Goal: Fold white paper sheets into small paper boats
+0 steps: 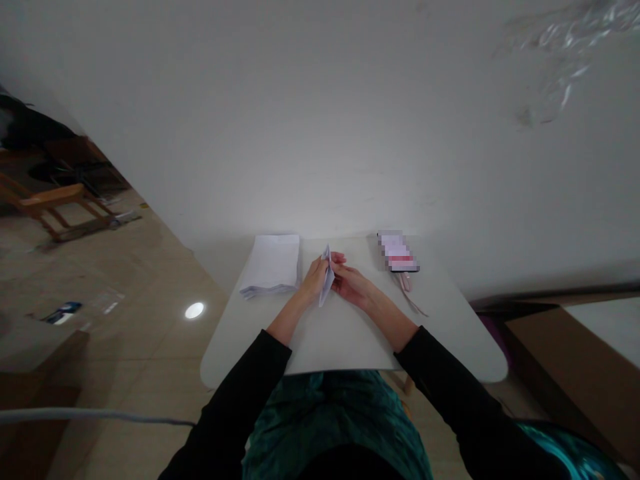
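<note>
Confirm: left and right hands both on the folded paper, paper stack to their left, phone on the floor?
Phone's wrong: the head view shows the phone on the white table. Left hand and right hand on the folded paper, paper stack to their left: correct.

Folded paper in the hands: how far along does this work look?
Done: the folded paper already shows creased, angled layers. In hand: that piece, between the left hand and the right hand. Left: possibly the paper stack, which lies on the white table in neither hand; how much of it remains to be handled, I cannot tell.
</note>
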`<state>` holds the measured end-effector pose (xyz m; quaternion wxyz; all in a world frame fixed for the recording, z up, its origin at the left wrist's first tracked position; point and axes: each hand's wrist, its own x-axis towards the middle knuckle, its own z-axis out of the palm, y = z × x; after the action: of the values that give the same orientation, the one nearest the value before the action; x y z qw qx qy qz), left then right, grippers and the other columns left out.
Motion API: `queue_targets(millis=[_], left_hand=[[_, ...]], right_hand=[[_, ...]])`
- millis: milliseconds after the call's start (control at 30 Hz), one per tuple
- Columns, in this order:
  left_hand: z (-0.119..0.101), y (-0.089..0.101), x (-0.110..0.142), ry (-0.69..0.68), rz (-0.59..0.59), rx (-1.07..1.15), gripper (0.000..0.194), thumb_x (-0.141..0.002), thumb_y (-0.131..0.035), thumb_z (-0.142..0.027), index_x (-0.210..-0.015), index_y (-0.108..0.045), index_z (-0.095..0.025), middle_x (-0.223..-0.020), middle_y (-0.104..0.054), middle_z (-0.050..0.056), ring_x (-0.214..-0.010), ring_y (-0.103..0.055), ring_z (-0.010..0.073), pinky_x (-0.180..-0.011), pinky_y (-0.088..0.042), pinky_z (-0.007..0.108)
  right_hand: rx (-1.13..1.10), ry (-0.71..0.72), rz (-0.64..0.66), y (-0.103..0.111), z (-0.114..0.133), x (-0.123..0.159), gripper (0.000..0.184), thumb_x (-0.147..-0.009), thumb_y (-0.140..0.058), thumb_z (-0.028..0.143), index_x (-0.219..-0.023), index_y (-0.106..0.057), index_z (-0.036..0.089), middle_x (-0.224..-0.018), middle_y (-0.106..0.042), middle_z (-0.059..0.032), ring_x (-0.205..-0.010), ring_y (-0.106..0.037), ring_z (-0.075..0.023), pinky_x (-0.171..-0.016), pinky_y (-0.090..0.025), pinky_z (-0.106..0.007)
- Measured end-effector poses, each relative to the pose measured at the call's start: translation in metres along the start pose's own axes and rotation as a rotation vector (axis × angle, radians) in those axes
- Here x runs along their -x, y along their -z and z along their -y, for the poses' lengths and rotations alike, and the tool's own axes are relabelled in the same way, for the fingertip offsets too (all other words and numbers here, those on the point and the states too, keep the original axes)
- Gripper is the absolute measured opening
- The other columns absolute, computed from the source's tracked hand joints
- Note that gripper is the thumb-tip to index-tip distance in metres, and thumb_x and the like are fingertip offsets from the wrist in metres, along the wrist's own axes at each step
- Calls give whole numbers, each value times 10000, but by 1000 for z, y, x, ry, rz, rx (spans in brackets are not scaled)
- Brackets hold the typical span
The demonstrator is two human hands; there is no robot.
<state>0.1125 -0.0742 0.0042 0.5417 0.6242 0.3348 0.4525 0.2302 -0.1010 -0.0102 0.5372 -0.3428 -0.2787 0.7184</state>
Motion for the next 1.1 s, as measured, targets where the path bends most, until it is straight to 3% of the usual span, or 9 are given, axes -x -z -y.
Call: queue_targets(millis=[200,333,633,800,1000,1100], left_hand=[[3,0,-1,-66,-23,-97,313,-860,-445,-360,-900,-687,-167,-983,-717,100,-988,-646,240,-951,-474,384],[2,0,-1,-64,-57,-112,333,-880,-421,-362,-943,-683,-167,-1021,-717,108,-980,-652,237,-911,-499,382],[1,1,2,-80,9,-125,389,-884,-464,-480,-906,-684,-161,-947,-715,105,-929,-658,249,-887,-507,386],[-3,0,5,-66,80,-124,478,-924,-380,-511,-960,-687,-147,-892,-719,113,-786,-663,235,-773,-535,376],[0,-1,3,-22,44,-104,470,-868,-481,-536,-988,-684,-130,-909,-714,115,-849,-655,240,-728,-507,327],[9,0,-1,60,14,-34,570,-884,-405,-604,-1010,-692,-127,-878,-718,105,-818,-654,227,-724,-499,316]], right_hand=[[0,95,-88,0,-2,-1,373,-483,-915,388,-719,-706,188,-705,-664,7,-669,-567,-124,-655,-433,-280],[25,90,-77,0,-3,-2,370,-518,-898,421,-734,-710,187,-711,-665,5,-677,-575,-126,-673,-425,-289],[97,91,-46,4,-4,-5,445,-496,-886,511,-693,-673,173,-651,-601,30,-607,-501,-99,-622,-380,-271],[127,107,-74,4,-2,-4,436,-480,-898,492,-630,-641,173,-597,-557,49,-560,-439,-82,-570,-320,-263],[36,129,-67,7,-5,-7,399,-465,-922,429,-638,-657,186,-602,-581,59,-565,-461,-78,-562,-335,-248],[-36,111,-51,9,-4,-10,392,-456,-939,385,-701,-699,194,-636,-629,54,-587,-493,-80,-586,-374,-246]])
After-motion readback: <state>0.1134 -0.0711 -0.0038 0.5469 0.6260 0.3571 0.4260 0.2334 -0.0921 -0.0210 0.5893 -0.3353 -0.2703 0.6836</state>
